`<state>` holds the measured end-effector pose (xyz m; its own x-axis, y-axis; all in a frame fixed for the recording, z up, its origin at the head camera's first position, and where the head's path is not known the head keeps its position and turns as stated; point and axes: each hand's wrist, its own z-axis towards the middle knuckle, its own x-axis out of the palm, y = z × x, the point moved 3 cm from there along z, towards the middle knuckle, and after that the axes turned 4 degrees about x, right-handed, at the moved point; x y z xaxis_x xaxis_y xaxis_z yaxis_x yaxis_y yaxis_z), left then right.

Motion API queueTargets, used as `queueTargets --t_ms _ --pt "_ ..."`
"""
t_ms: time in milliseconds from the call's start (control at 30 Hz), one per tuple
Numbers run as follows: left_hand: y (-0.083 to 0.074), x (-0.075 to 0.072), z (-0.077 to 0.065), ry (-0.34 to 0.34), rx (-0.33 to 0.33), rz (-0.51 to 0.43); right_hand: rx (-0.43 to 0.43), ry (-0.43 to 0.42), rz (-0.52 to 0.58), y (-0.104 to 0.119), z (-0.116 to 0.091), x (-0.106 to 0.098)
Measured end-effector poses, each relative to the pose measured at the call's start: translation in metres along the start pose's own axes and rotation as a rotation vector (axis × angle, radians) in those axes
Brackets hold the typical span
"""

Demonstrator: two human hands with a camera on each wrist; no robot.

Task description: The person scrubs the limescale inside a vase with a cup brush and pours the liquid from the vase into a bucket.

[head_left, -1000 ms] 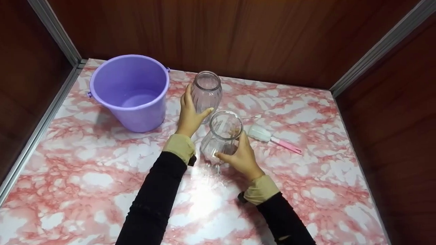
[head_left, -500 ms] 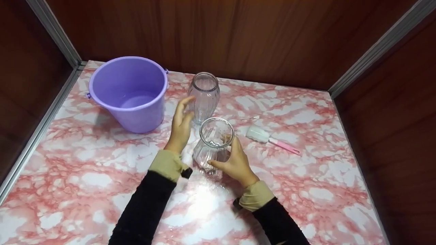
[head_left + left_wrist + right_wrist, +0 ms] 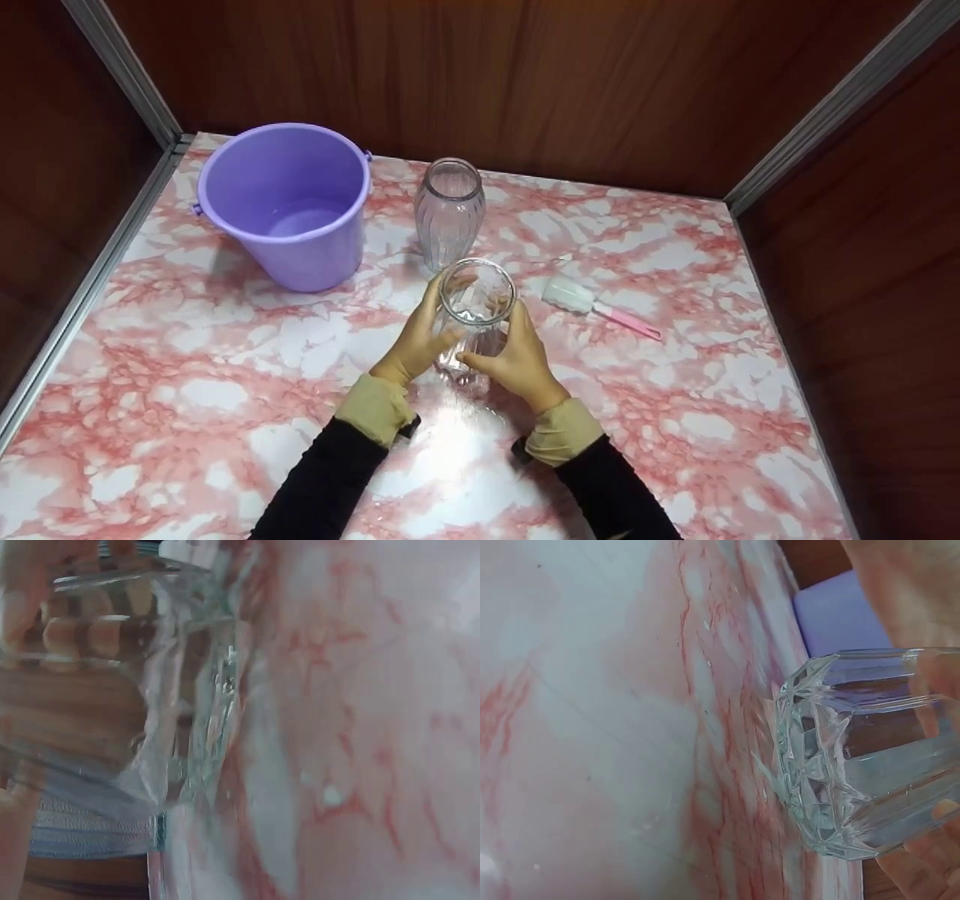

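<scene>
Both hands hold a clear glass vase with a round rim and fluted sides, near the middle of the table in the head view. My left hand grips it from the left, fingers round the far side and thumb in front. On the opposite side my right hand grips it, its thumb also across the front. Close up, the faceted base of the glass vase shows near the marbled surface in the right wrist view. Just behind stands a second, taller ribbed glass vase, upright and untouched.
A purple bucket stands at the back left. Right of the hands lies a cleaning brush with a pale sponge head and pink handle. Dark wood-look panels enclose the red-and-white marbled table on three sides.
My left hand has let go of the taller vase behind and come down to grip the nearer one. My right hand, still holding that vase, has shifted slightly left and towards me.
</scene>
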<state>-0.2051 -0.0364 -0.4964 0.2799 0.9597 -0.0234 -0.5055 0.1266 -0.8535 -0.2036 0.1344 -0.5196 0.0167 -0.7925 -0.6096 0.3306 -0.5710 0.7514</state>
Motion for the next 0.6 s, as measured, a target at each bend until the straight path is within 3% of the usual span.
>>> queueTargets --t_ms 167,367,467,600 --pt "-0.017 0.009 0.002 -0.047 -0.006 0.096 0.012 -0.008 -0.006 0.003 -0.002 0.003" --pt "0.012 0.015 0.001 -0.174 -0.079 0.181 0.030 -0.017 -0.040 0.006 -0.005 0.005" --pt "0.014 0.016 0.001 -0.217 -0.110 0.198 0.020 -0.021 -0.058 0.007 -0.005 0.006" --pt "0.016 0.019 0.002 -0.242 -0.095 0.216 0.021 -0.029 -0.064 0.006 -0.007 0.005"
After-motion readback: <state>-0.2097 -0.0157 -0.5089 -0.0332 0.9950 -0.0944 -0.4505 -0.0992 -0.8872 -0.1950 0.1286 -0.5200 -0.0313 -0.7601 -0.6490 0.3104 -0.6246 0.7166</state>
